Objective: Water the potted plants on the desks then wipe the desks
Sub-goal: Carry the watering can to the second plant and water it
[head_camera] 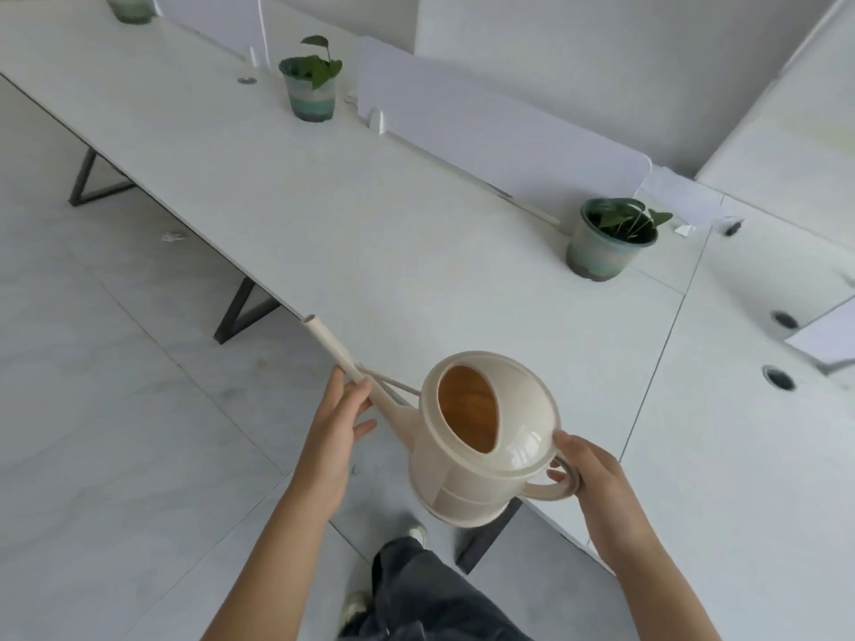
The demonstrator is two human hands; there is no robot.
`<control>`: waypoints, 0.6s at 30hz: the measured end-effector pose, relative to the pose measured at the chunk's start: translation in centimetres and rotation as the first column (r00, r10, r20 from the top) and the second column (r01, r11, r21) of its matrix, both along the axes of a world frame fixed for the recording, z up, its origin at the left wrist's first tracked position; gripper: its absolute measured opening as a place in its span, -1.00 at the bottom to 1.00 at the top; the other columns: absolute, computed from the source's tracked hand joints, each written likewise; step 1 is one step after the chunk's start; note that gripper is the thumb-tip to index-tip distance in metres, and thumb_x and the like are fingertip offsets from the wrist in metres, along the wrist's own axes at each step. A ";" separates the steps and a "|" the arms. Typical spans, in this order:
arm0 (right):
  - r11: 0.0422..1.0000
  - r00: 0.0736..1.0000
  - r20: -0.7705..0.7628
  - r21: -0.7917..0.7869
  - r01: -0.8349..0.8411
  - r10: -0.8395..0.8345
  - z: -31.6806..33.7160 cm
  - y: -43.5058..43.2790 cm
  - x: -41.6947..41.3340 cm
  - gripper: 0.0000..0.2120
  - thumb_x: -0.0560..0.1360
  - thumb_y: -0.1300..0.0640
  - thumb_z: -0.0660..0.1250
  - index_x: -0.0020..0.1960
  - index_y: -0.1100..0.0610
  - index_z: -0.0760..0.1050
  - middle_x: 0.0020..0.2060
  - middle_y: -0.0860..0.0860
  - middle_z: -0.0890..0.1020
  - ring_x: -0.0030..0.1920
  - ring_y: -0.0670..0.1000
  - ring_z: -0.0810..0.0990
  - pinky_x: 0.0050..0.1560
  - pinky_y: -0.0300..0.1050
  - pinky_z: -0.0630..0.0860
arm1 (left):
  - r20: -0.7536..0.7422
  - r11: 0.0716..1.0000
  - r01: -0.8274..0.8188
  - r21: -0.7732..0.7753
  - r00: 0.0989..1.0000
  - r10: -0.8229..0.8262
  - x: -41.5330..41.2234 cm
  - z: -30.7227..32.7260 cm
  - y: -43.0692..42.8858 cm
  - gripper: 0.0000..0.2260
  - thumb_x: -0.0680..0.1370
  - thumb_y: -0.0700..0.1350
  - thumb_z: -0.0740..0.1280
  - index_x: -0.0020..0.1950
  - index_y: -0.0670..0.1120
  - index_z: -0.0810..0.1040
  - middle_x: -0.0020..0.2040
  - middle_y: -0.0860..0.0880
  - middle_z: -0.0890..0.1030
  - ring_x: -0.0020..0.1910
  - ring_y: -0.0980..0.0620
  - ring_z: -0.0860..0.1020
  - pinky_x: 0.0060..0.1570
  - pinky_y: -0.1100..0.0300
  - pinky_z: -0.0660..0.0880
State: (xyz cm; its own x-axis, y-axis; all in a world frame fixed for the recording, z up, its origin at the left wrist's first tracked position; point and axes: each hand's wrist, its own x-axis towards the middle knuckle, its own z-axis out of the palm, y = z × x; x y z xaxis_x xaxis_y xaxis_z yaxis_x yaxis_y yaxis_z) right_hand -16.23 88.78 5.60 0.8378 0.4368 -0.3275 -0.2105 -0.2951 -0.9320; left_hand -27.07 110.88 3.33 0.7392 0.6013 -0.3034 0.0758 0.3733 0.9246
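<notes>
A long white bench (pixel 379 233) runs from far left to near right over a pale tiled floor (pixel 115 386), with white divider panels (pixel 499 131) along its far edge. At the far left end a far pot (pixel 124 9) is cut off by the frame. The middle pot (pixel 312 87) stands by the far edge between two panels. The left grip (pixel 337 437) is curled round the lower spout of a cream watering can (pixel 481 437), which is held in the air at the bench's near edge. The spout tip (pixel 309 319) points far-left, along that edge. The right grip (pixel 597 478) holds the handle loop, fingers through it. The near pot (pixel 606 238) sits by the far edge, beyond the right grip and well apart from the tip. For a clean pour, I would hold the can level, bring the tip over the soil before tilting, then tip slowly from the handle while the left grip steers. How much water is inside cannot be told.
</notes>
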 end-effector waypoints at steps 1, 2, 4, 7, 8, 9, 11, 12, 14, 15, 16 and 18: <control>1.000 1.000 -0.007 0.003 0.021 -0.021 -0.2 0.1 0.4 -0.62 0.27 -0.16 0.26 -0.20 0.12 0.63 -0.24 -0.03 0.67 -0.05 0.05 0.58 0.08 -0.05 0.47 | -0.004 1.000 0.022 -0.001 1.000 -0.022 0.6 -0.1 0.2 -0.58 0.59 -0.01 0.16 0.46 0.03 0.23 0.30 0.00 0.48 0.30 0.02 0.45 0.14 0.12 0.41; 0.999 0.999 -0.014 0.008 0.046 -0.046 -0.3 0.3 1.0 -0.58 0.22 -0.21 0.27 -0.21 0.12 0.63 -0.26 -0.04 0.66 -0.07 0.03 0.58 0.05 -0.05 0.47 | -0.008 0.999 0.046 0.005 0.999 -0.046 1.2 -0.1 0.5 -0.55 0.57 0.01 0.19 0.46 0.05 0.23 0.32 0.01 0.48 0.30 0.02 0.45 0.13 0.14 0.41; 0.996 0.995 -0.030 0.016 0.090 -0.090 -0.5 0.7 2.4 -0.52 0.14 -0.25 0.26 -0.24 0.12 0.62 -0.30 -0.06 0.66 -0.09 0.02 0.58 -0.01 -0.06 0.45 | -0.013 0.996 0.090 0.028 0.996 -0.089 2.8 -0.1 1.2 -0.54 0.57 0.01 0.20 0.46 0.09 0.22 0.34 0.02 0.46 0.30 0.03 0.45 0.13 0.14 0.41; 0.990 0.989 -0.060 0.045 0.135 -0.132 -0.6 1.6 4.9 -0.56 0.14 -0.24 0.27 -0.29 0.11 0.62 -0.33 -0.06 0.65 -0.10 0.03 0.57 -0.03 -0.05 0.44 | -0.017 0.991 0.129 0.044 0.992 -0.128 5.9 0.3 2.4 -0.54 0.59 -0.04 0.15 0.49 0.10 0.16 0.38 -0.01 0.41 0.32 0.01 0.43 0.23 0.07 0.37; 0.988 0.989 -0.057 0.061 0.141 -0.137 -0.5 1.9 5.6 -0.59 0.15 -0.23 0.29 -0.31 0.11 0.62 -0.33 -0.06 0.64 -0.10 0.03 0.56 -0.02 -0.05 0.44 | -0.016 0.988 0.141 0.054 0.990 -0.141 7.1 0.6 2.9 -0.52 0.58 -0.04 0.15 0.49 0.11 0.14 0.39 0.00 0.40 0.33 0.01 0.42 0.24 0.06 0.36; 0.987 0.989 -0.048 0.075 0.141 -0.138 -0.3 2.2 6.4 -0.59 0.15 -0.25 0.33 -0.32 0.10 0.62 -0.33 -0.05 0.63 -0.10 0.03 0.56 -0.01 -0.04 0.45 | -0.014 0.986 0.153 0.067 0.988 -0.152 8.3 0.9 3.3 -0.51 0.58 -0.03 0.15 0.50 0.11 0.13 0.40 0.01 0.39 0.34 0.01 0.41 0.25 0.06 0.35; 0.985 0.989 -0.025 0.090 0.150 -0.148 -0.1 2.8 8.3 -0.43 0.02 -0.39 0.39 -0.30 0.11 0.62 -0.30 -0.03 0.62 -0.12 0.00 0.56 0.01 -0.04 0.47 | -0.005 0.981 0.177 0.083 0.984 -0.177 11.0 1.4 4.1 -0.51 0.58 -0.03 0.15 0.49 0.12 0.12 0.40 0.01 0.39 0.35 0.01 0.40 0.25 0.06 0.35; 0.982 0.986 -0.016 0.088 0.166 -0.165 -0.1 3.0 9.1 -0.37 -0.02 -0.42 0.39 -0.29 0.11 0.62 -0.29 -0.03 0.62 -0.12 0.00 0.56 0.02 -0.04 0.47 | -0.003 0.978 0.188 0.086 0.982 -0.189 12.3 1.4 4.4 -0.52 0.58 -0.03 0.15 0.49 0.12 0.12 0.40 0.01 0.39 0.35 0.00 0.40 0.24 0.05 0.35; 0.979 0.984 -0.009 0.103 0.179 -0.179 0.3 3.3 10.4 -0.49 0.08 -0.32 0.37 -0.26 0.10 0.63 -0.30 -0.07 0.63 -0.11 0.01 0.55 0.06 -0.01 0.44 | 0.002 0.975 0.206 0.087 0.978 -0.207 14.8 1.5 4.6 -0.54 0.59 -0.04 0.14 0.47 0.13 0.12 0.39 0.00 0.40 0.35 -0.01 0.40 0.25 0.04 0.35; 0.975 0.982 -0.007 0.113 0.190 -0.190 0.5 3.3 11.0 -0.56 0.15 -0.26 0.34 -0.25 0.10 0.63 -0.30 -0.08 0.64 -0.10 0.02 0.55 0.06 -0.02 0.44 | 0.005 0.973 0.214 0.082 0.977 -0.215 16.0 1.5 4.6 -0.55 0.60 -0.04 0.14 0.47 0.14 0.12 0.38 0.00 0.40 0.35 -0.01 0.39 0.26 0.02 0.34; 0.969 0.976 -0.010 0.118 0.215 -0.215 0.7 3.2 11.6 -0.61 0.21 -0.21 0.32 -0.23 0.10 0.63 -0.31 -0.10 0.65 -0.09 0.02 0.55 0.06 -0.04 0.43 | 0.006 0.972 0.225 0.071 0.974 -0.226 17.2 1.4 4.6 -0.55 0.60 -0.04 0.13 0.48 0.14 0.11 0.38 0.00 0.40 0.35 -0.02 0.39 0.26 0.01 0.34; 0.953 0.960 -0.034 0.111 0.281 -0.278 1.1 2.6 12.5 -0.68 0.28 -0.13 0.29 -0.19 0.09 0.61 -0.34 -0.14 0.65 -0.11 -0.01 0.54 0.03 -0.08 0.41 | -0.001 0.963 0.266 0.048 0.964 -0.266 19.4 1.3 4.2 -0.54 0.60 -0.04 0.13 0.49 0.14 0.09 0.39 0.00 0.39 0.36 -0.02 0.39 0.27 0.01 0.32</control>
State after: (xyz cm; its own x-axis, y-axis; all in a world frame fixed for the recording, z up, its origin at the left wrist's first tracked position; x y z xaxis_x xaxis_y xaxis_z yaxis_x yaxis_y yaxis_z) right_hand -3.70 91.42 6.71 0.9262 0.2214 -0.3053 -0.2863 -0.1141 -0.9513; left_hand -7.65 115.07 4.67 0.8760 0.3965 -0.2745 0.1609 0.2964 0.9414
